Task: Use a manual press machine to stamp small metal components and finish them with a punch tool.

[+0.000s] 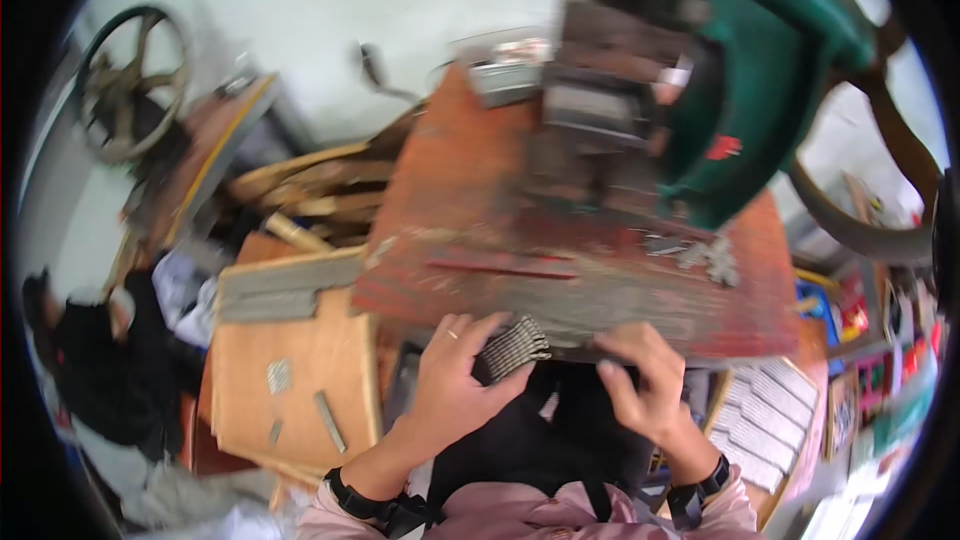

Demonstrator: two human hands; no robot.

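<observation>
My left hand (pixel 450 370) is closed around a small stack of thin grey ridged pieces (pixel 515 348), which look like metal, at the front edge of the reddish workbench (pixel 440 170). To its right, my right hand (pixel 648 380) hovers by the same edge, its fingers apart and slightly bent, with nothing visible in them. Behind both hands a flat reddish bar (pixel 500 263) lies across the worn bench top. Several loose grey pieces (pixel 705 255) are scattered at the bench's right, below a green press machine (pixel 770 70). Motion blurs the picture.
At the left, a wooden tray (pixel 250 360) carries grey strips and a few loose pieces. Another tray (pixel 790 485), at lower right, bears rows of grey strips. A grey box (pixel 505 80) stands on the bench. Wooden offcuts (pixel 330 190) and a handwheel (pixel 130 85) are at far left.
</observation>
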